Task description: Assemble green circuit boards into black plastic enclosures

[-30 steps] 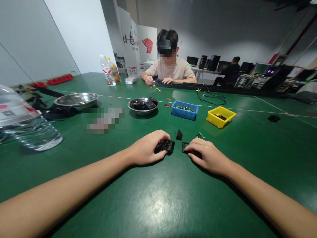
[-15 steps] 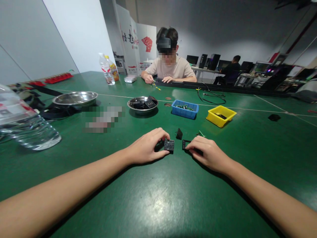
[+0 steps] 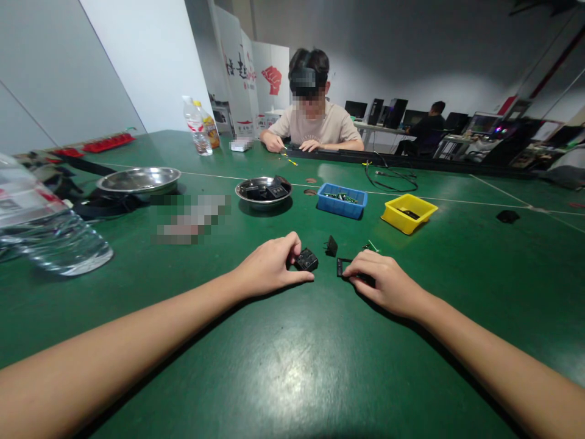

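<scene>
A: Anything new with the left hand (image 3: 269, 265)?

B: Yes, has just loosened. Spreads the thumb well away from the black block (image 3: 307, 260), and curls the other fingers by the block's left end. Seems to touch there, though hard to be sure with so small and dark a shape.

A: Meaning what for the block?

B: Pinched no longer, as far as shows. Appears to rest on the green counter (image 3: 292, 341), turned to a slant instead of squared up.

A: And with the right hand (image 3: 384, 277)?

B: Hardly changed. Keeps thumb and fingers drawn together over a thin black frame (image 3: 339, 267), leaving mostly the left end in view.

A: Just past both hands?

B: See a small black piece (image 3: 331, 246) tilted up between them, and a green circuit piece (image 3: 367, 247) beyond the right fingers. Off left, notice a big water bottle (image 3: 59, 241).

A: Farther out?

B: Find a yellow bin (image 3: 397, 221) with dark parts inside, then a blue bin (image 3: 340, 209) of green boards, a steel bowl (image 3: 262, 205) of black parts and, farther left, a steel dish (image 3: 141, 180). Across the counter, see a person (image 3: 320, 125) bent over handwork.
</scene>
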### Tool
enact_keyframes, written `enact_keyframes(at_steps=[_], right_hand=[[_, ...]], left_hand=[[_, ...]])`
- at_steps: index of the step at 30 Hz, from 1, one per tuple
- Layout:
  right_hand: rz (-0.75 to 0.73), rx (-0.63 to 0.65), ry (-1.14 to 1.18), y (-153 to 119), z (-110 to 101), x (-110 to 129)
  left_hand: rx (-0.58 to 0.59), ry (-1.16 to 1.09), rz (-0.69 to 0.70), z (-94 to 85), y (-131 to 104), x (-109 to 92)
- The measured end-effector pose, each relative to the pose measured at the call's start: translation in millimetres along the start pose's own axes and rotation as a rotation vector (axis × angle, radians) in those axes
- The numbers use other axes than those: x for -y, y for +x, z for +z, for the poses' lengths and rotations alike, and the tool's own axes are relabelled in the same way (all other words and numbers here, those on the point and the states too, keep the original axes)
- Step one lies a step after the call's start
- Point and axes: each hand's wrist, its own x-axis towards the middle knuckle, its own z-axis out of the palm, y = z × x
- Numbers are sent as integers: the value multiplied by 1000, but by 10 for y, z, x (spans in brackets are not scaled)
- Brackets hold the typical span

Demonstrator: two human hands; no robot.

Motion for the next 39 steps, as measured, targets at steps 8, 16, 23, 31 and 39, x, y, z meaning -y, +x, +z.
enact_keyframes(at_steps=[8,16,23,31,39], right_hand=[[19,16,10,-3,-5,5],[14,6,10,-1,-12,10],[-36,-28,22,2,-24,31],[-39,-140,80,15,-38,94],[19,-157,196,25,-63,130]], left_hand=[[76,15,119,-21,-30,-31],[69,96,230,-50,-45,-57],[14,-3,133,-20,-49,-40],[30,-8,162,-8,-40,-13],[39,-10,144,-15,-45,-25]])
